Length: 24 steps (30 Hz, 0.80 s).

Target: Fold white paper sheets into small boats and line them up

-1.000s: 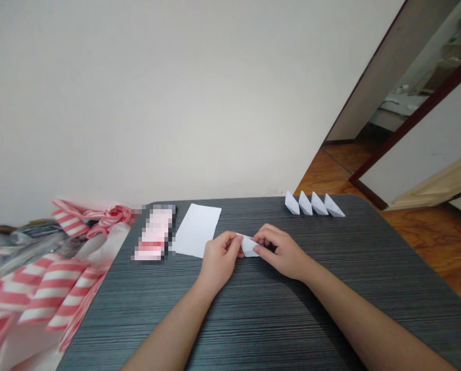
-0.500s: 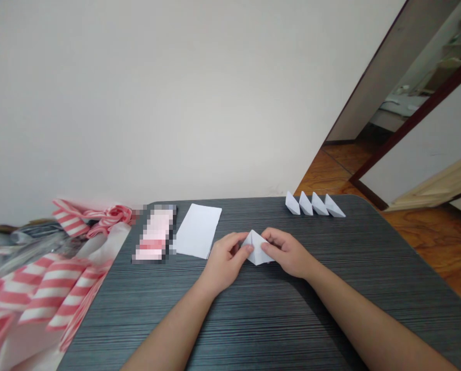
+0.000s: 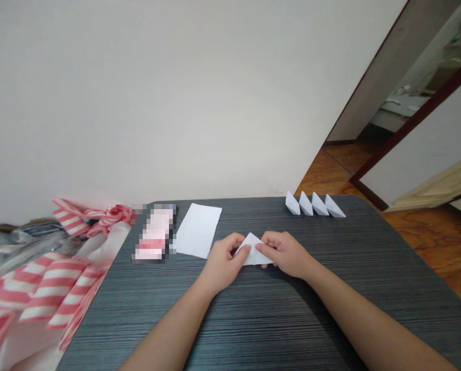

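A small sheet of white paper folded into a triangle (image 3: 252, 256) is held between both hands just over the dark table, its peak pointing away from me. My left hand (image 3: 225, 260) pinches its left side, the thumb lying on the front face. On the right side, my right hand (image 3: 286, 253) grips it the same way, with some fingertips showing beneath the lower edge. The fingers behind the paper are partly hidden. Left of my left hand lies a stack of white paper (image 3: 198, 230).
Several folded white paper pieces (image 3: 319, 204) stand in a row at the table's (image 3: 253, 319) far right. A blurred-out pink and dark flat object (image 3: 154, 234) lies at the far left. Red-and-white striped cloth (image 3: 52, 288) is heaped beside the table. A wall (image 3: 199, 103) rises behind.
The paper has gone from a bulging shape with a middle crease to a flatter, wider triangle. Both thumbs have shifted slightly left on it. The other things have stayed put.
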{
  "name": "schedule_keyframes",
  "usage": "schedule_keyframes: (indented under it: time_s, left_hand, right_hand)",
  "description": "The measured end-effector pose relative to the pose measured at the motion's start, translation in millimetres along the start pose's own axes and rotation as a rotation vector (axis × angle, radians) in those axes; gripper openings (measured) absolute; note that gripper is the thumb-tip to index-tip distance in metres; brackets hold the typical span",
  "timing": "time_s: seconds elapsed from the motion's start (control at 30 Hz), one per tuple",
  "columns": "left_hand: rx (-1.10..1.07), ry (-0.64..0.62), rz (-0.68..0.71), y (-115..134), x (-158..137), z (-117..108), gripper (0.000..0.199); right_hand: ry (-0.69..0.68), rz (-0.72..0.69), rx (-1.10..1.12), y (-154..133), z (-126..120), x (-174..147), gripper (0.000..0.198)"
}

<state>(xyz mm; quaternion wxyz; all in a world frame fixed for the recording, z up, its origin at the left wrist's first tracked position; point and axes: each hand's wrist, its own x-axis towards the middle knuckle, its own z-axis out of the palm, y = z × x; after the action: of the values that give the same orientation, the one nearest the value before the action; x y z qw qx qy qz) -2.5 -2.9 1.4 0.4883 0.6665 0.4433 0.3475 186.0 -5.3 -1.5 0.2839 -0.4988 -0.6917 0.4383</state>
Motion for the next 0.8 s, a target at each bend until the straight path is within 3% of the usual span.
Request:
schedule_keyframes:
  time_s: [0.23, 0.57, 0.8]
  left_hand:
    - [0.015, -0.024, -0.043, -5.4, 1.2, 0.6, 0.024]
    - [0.100, -0.031, -0.039, -0.7, 1.1, -2.3, 0.024]
    - [0.016, -0.013, -0.079, -4.7, 2.7, -2.7, 0.025]
  right_hand:
    - [-0.053, -0.013, -0.032, -4.3, 0.7, -1.5, 0.024]
    - [-0.012, 0.046, 0.006, -3.1, -0.5, -1.1, 0.025]
    - [-0.071, 0.089, 0.065, 2.6, 1.0, 0.9, 0.024]
